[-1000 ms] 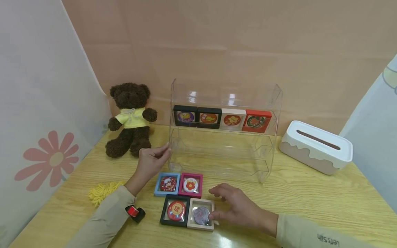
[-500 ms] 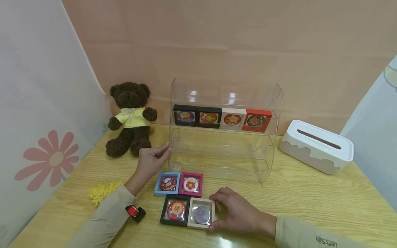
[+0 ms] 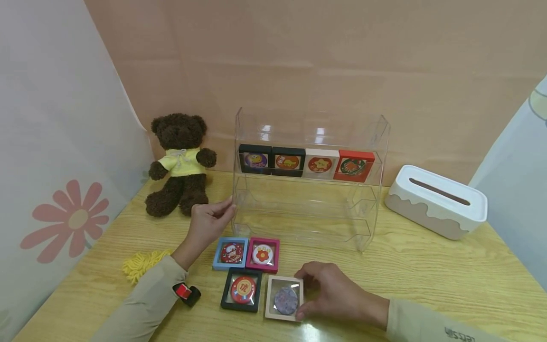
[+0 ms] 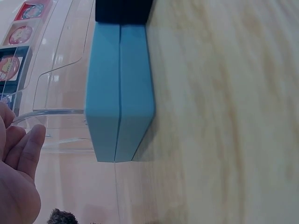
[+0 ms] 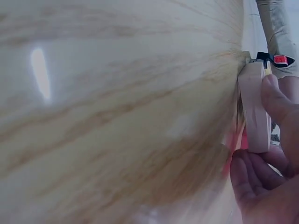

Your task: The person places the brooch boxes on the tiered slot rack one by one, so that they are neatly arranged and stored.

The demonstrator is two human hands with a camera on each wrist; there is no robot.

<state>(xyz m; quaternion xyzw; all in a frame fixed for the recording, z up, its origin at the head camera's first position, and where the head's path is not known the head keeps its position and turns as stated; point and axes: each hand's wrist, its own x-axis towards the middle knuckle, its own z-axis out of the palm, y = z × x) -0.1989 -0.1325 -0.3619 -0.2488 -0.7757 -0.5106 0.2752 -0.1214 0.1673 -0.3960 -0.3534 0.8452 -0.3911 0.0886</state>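
Observation:
My right hand grips a square cream-framed display box by its right side, thumb at the near corner and fingers at the far one. Inside it shows a round purple-grey badge. In the right wrist view the cream box appears edge-on between thumb and fingers. My left hand pinches the left side edge of a clear acrylic rack. Beside the cream box lies a black-framed box with a red badge. Behind it, a blue-framed box and a pink-framed box touch side by side.
Several framed badges, including a red one, stand along one rack tier. A brown teddy bear sits left of the rack. Yellow yarn lies by the left forearm. A white-topped tissue box stands at the right.
My right hand has closed on the cream box and drawn it to the right, opening a gap from the black box. The left hand has stayed on the rack.

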